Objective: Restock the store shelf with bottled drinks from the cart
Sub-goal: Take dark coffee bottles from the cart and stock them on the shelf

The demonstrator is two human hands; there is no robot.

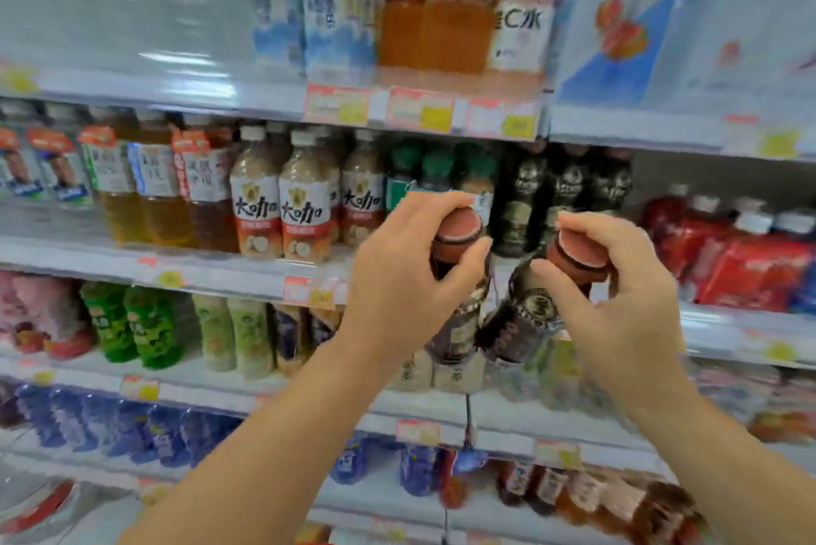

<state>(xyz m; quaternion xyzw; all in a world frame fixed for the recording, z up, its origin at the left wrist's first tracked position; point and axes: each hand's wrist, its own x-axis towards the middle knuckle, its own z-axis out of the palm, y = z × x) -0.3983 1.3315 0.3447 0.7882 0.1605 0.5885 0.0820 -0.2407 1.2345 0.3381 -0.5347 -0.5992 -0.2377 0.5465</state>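
Note:
Each of my hands holds a dark brown bottle with a red-brown cap, gripped at the neck and raised in front of the shelves. My left hand (406,275) grips the left bottle (457,323). My right hand (618,292) grips the right bottle (525,319), which tilts so the two bottle bases nearly touch. Just behind them, on the second shelf (212,266), stand similar dark bottles (561,191) with gold emblems. The cart is out of view.
Shelves hold many drinks: white-capped milk-tea bottles (282,209), green-capped bottles (437,173), amber teas (141,191), red bottles (724,253) at right, green bottles (132,323) below, blue bottles (123,425) lower. Price tags (419,109) line the shelf edges.

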